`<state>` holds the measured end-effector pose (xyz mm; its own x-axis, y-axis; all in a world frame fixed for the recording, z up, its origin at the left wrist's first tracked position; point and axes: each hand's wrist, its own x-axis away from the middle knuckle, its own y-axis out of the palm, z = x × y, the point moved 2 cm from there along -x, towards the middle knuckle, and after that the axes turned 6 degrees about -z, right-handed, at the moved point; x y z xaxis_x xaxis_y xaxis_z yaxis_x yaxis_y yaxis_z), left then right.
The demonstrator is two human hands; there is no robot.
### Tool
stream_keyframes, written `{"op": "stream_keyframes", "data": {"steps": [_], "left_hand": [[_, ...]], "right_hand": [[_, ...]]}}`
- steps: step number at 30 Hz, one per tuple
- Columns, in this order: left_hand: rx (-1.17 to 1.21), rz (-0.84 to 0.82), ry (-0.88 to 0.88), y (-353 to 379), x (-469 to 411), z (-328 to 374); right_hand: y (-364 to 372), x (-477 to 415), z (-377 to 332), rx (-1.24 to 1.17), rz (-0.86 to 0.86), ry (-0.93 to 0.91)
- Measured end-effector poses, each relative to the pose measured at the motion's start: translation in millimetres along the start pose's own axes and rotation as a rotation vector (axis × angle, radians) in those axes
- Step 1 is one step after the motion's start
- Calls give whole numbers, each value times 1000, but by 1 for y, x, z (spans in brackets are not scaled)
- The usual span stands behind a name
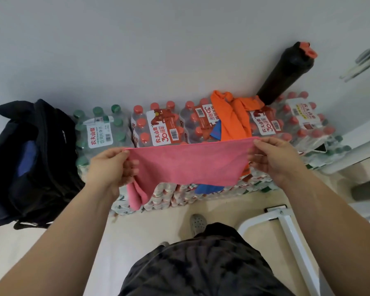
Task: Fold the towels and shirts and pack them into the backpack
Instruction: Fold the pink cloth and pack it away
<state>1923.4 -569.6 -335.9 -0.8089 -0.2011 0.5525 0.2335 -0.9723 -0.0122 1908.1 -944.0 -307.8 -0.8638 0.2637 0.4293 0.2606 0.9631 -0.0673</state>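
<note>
Pinching the pink towel (188, 165) by its top corners, the left hand (111, 165) and right hand (271, 159) hold it stretched in mid-air at frame centre; one end droops below the left hand, so a slack pinch could skew the fold or drop it onto the floor (212, 212). Behind, shrink-wrapped water bottle packs (158, 129) against a white wall (137, 50) form a bumpy surface carrying an orange garment (233, 118) and black bottle (284, 75) at upper right, with the backpack (30, 159) open at far left.

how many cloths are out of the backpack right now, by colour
pink towel: 1
orange cloth: 1
blue cloth: 1 that shows, mostly hidden under the others
total: 3
</note>
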Motion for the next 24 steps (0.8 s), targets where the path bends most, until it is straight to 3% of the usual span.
{"op": "stream_keyframes", "data": {"steps": [5, 11, 14, 21, 24], "left_hand": [[96, 108, 70, 31, -11, 11], [-155, 303, 425, 71, -37, 59], [-296, 383, 521, 94, -67, 84], [-645, 441, 397, 125, -157, 86], [-714, 430, 349, 131, -169, 78]], "right_hand": [[1, -34, -14, -95, 36, 43], [-2, -93, -79, -179, 104, -68], [4, -136, -102, -140, 93, -97], [29, -243, -70, 48, 121, 12], [34, -260, -50, 175, 104, -89]]}}
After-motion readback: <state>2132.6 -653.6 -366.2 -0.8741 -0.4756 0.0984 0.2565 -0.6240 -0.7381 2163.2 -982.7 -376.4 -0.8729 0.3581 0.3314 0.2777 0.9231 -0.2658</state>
